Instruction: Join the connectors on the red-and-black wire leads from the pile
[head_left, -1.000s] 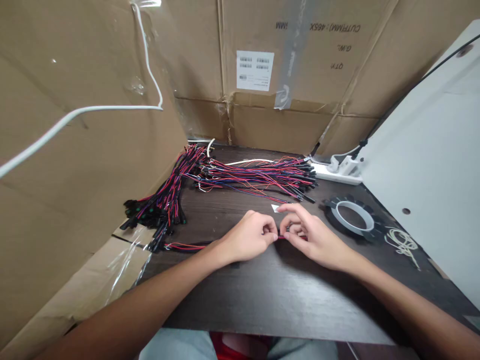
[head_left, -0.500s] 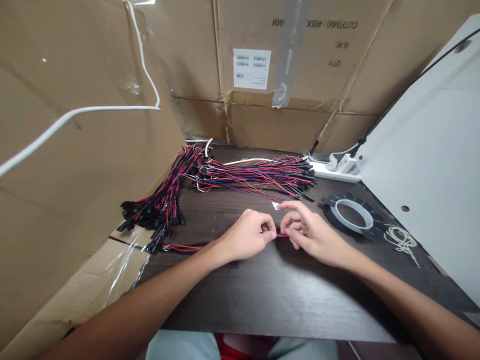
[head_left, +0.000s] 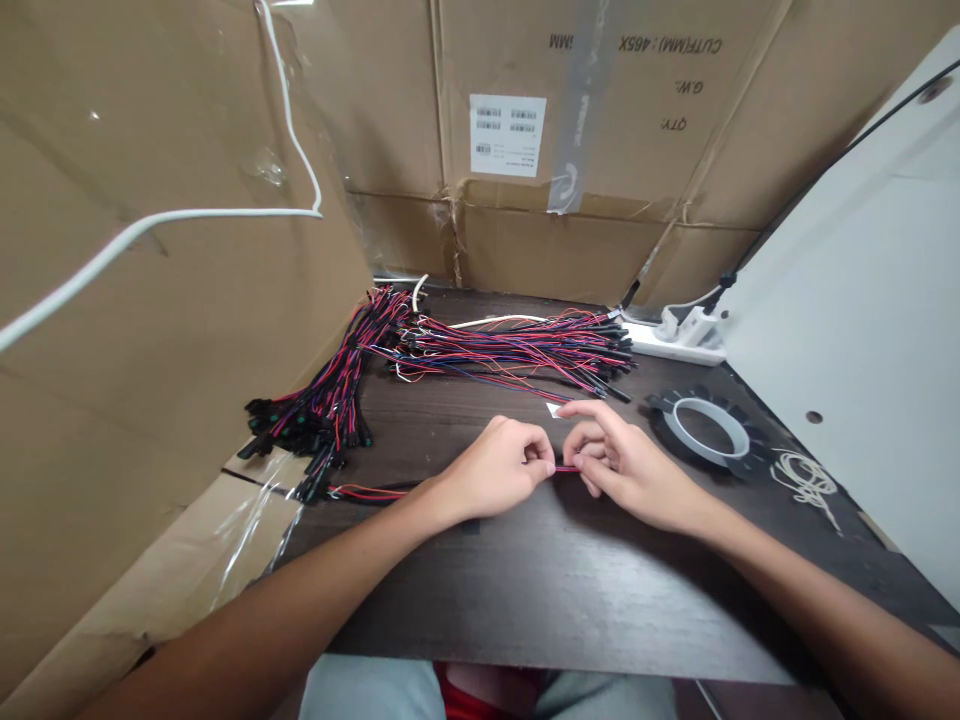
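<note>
Between my two hands runs a short stretch of thin red and dark wires [head_left: 565,468]. My left hand [head_left: 502,468] pinches them with thumb and forefinger, its other fingers curled in. Just to the right, my right hand [head_left: 619,465] grips the same wires between thumb and fingertips, the forefinger held out above. Most of what lies inside both hands is hidden. A small white paper piece [head_left: 553,410] is by the right forefinger. Left of my left forearm, a red, orange and black wire length [head_left: 367,494] lies on the dark table [head_left: 570,590].
A wide bundle of wires [head_left: 517,350] lies at the back, with another wire bundle [head_left: 345,385] to its left. On the right are a tape roll [head_left: 739,437], a tangled cream cord [head_left: 806,480] and a white power strip [head_left: 675,345]. Cardboard [head_left: 375,120] encloses the back and left.
The view has shifted very slightly. Both hands keep nearly the same pose on the wires, close together.
</note>
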